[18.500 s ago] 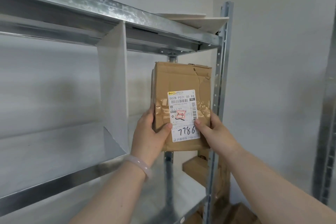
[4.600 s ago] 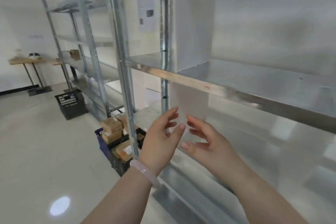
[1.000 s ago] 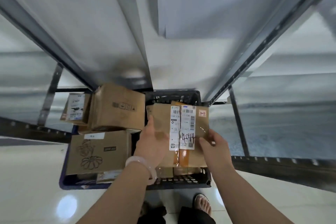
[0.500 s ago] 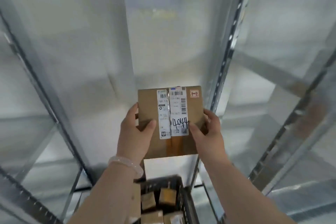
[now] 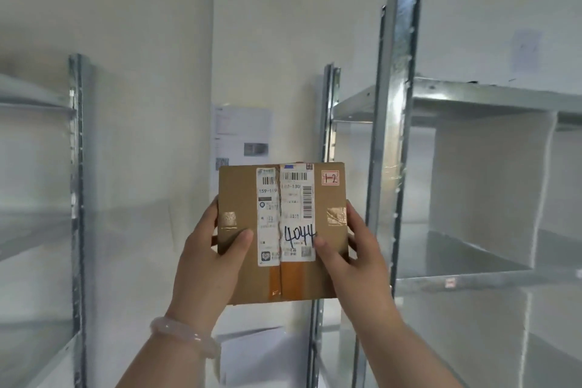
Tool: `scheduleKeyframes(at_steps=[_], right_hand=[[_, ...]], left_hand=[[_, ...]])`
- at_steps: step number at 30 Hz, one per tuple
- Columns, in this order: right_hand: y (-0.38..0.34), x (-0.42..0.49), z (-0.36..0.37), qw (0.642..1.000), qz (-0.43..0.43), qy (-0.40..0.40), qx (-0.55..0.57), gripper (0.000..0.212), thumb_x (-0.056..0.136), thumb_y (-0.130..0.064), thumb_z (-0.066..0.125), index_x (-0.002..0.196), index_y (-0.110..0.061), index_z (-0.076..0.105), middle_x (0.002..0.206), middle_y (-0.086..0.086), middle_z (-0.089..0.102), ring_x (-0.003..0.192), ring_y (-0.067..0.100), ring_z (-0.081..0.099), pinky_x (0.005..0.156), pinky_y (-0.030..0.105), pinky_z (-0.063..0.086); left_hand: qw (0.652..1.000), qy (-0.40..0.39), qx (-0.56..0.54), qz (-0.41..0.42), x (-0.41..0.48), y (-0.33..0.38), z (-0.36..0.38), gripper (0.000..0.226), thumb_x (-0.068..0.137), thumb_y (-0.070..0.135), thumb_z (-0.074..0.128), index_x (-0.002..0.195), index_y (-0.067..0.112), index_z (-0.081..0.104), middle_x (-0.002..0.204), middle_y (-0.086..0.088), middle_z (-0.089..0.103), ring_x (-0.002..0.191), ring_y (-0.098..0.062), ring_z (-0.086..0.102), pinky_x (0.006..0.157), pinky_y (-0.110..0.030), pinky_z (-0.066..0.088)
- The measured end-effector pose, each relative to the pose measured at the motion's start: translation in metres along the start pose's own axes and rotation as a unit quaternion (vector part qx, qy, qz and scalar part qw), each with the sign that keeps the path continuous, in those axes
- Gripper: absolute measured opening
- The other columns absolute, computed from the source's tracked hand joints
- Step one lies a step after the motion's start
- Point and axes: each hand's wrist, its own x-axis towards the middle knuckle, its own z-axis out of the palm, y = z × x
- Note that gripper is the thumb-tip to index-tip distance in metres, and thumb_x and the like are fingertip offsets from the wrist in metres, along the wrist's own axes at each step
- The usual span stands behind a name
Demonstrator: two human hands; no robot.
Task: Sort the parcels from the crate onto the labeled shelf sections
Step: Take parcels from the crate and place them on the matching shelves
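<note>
Both left hand and right hand, fingers around parcel

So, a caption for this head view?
Left hand and right hand hold a brown cardboard parcel before grey metal shelves.

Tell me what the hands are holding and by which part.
A cardboard parcel marked 4044, held upright in both hands: the left hand grips its left edge, the right hand its right edge, both around the lower half.
</note>
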Motion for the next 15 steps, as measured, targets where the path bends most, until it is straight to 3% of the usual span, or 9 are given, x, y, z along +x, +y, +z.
scheduleKeyframes(at_steps=[3,11,15], right_hand=[[-0.018,-0.011,-0.026,1.0,0.004,0.011,-0.008,0.055,0.086,-0.03,0.07,0.126,-0.057,0.043,0.126,-0.023,0.054,0.104,-0.018,0.053,0.066,0.004,0.049],[-0.046,-0.041,-0.073,0.995,-0.012,0.074,-0.067,0.062,0.086,-0.032,0.071,0.136,-0.053,0.041,0.134,-0.02,0.053,0.119,-0.003,0.052,0.087,0.023,0.055],[-0.055,-0.058,-0.09,0.988,-0.001,0.114,-0.102,0.062,0.086,-0.03,0.071,0.136,-0.052,0.042,0.132,-0.017,0.055,0.117,-0.003,0.052,0.076,0.011,0.052]], left_hand=[[1.0,-0.014,-0.005,0.008,-0.016,0.023,0.011,0.054,0.092,0.031,0.063,0.138,0.05,0.042,0.109,0.027,0.061,0.095,0.005,0.058,0.059,-0.008,0.042],[0.998,-0.055,-0.017,0.033,-0.044,0.055,0.031,0.052,0.092,0.029,0.062,0.137,0.049,0.044,0.103,0.032,0.061,0.093,0.011,0.057,0.059,-0.006,0.041],[0.993,-0.101,-0.042,0.045,-0.051,0.059,0.048,0.051,0.093,0.031,0.061,0.138,0.047,0.043,0.105,0.029,0.06,0.094,0.004,0.058,0.06,-0.009,0.042]])
